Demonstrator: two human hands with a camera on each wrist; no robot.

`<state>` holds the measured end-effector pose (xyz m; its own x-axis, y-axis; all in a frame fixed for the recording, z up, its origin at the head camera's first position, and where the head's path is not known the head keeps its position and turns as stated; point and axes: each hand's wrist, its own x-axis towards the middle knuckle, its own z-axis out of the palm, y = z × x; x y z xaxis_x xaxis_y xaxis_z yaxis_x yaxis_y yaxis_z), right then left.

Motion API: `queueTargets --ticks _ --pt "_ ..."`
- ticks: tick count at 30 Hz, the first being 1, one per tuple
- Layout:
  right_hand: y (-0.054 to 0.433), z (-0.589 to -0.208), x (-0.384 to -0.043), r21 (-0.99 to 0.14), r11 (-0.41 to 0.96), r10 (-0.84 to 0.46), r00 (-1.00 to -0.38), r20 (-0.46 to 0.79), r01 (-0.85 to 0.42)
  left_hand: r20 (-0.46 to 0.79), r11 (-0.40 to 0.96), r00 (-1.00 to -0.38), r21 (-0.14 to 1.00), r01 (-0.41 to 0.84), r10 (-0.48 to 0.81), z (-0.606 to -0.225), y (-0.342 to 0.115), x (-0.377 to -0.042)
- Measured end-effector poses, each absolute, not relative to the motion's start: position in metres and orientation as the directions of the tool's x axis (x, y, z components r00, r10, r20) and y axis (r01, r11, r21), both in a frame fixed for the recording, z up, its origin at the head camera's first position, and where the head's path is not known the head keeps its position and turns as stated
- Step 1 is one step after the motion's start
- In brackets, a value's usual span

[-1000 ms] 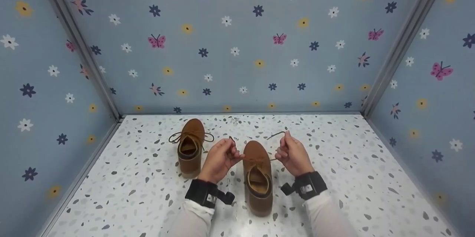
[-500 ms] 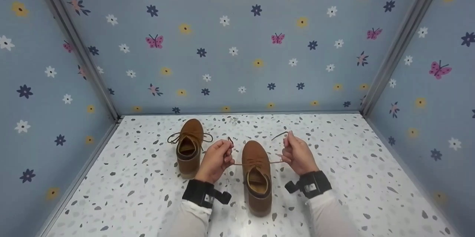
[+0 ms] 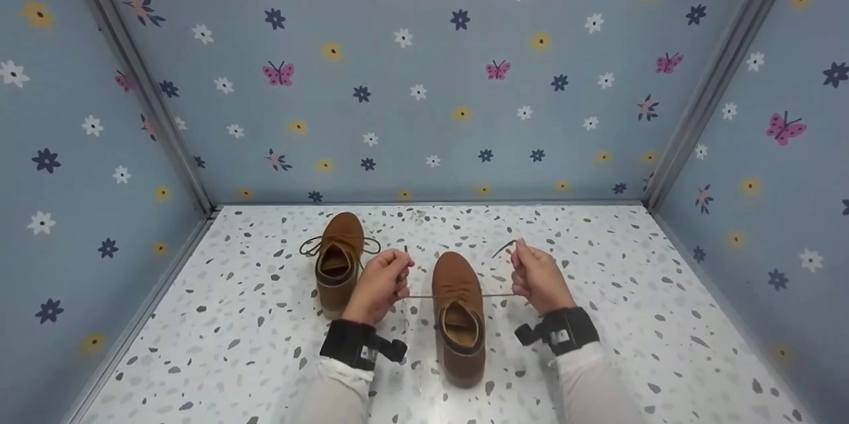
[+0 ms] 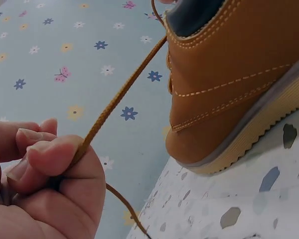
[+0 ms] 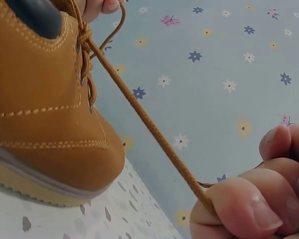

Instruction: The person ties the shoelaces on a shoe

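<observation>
Between the hands a brown lace-up shoe (image 3: 459,344) stands upright on the floor, toe pointing away. My left hand (image 3: 383,283) grips one end of its shoelace (image 4: 120,94) on the left side. On the right, my right hand (image 3: 540,276) grips the other end of the shoelace (image 5: 144,119). Both laces run taut and nearly level out from the shoe's eyelets, and a loose tip sticks out beyond each hand. In the right wrist view the laces cross in a knot (image 5: 84,36) at the top of the lacing.
A second brown shoe (image 3: 339,278), its lace tied in a bow, stands left of the left hand. Blue flowered panels (image 3: 424,79) rise at the back and both sides of the speckled floor (image 3: 637,318).
Both hands have moved apart, the left to the left and the right to the right. The lace between them has been drawn out longer and straighter. The shoes have stayed in place.
</observation>
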<state>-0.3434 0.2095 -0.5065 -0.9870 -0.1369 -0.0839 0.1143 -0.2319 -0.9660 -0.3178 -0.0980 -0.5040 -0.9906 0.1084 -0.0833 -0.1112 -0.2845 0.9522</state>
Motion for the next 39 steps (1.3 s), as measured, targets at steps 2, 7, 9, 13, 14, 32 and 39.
queueTargets --ticks 2,7,9,13,14,32,39 --pt "0.2118 -0.5064 -0.3430 -0.966 -0.232 -0.129 -0.988 -0.086 0.115 -0.085 -0.271 -0.990 0.956 -0.112 0.110 -0.5028 -0.0992 -0.3171" --pt "0.2159 -0.5049 -0.3427 -0.973 -0.206 -0.124 -0.989 -0.081 0.106 -0.079 -0.242 -0.991 0.965 -0.104 0.109 -0.5016 -0.1032 -0.3166" --pt "0.2172 -0.5041 -0.3426 -0.977 -0.190 -0.125 -0.989 -0.077 0.100 -0.075 -0.234 -0.991 0.967 -0.099 0.109 -0.5014 -0.1048 -0.3163" --pt "0.2193 -0.5027 -0.3428 -0.977 -0.188 -0.123 -0.989 -0.083 0.106 -0.063 -0.214 -0.992 0.973 -0.085 0.106 -0.5003 -0.1059 -0.3159" --pt "0.2196 -0.5024 -0.3427 -0.977 -0.185 -0.124 -0.988 -0.087 0.109 -0.063 -0.212 -0.993 0.974 -0.084 0.105 -0.5005 -0.1057 -0.3159" --pt "0.2180 -0.5069 -0.3416 -0.967 -0.217 -0.163 -0.982 -0.095 0.130 -0.096 -0.151 -0.992 0.983 -0.107 0.079 -0.4999 -0.0973 -0.3139" --pt "0.2149 -0.5071 -0.3423 -0.967 -0.227 -0.166 -0.983 -0.079 0.116 -0.098 -0.164 -0.990 0.980 -0.114 0.104 -0.4991 -0.1002 -0.3138"
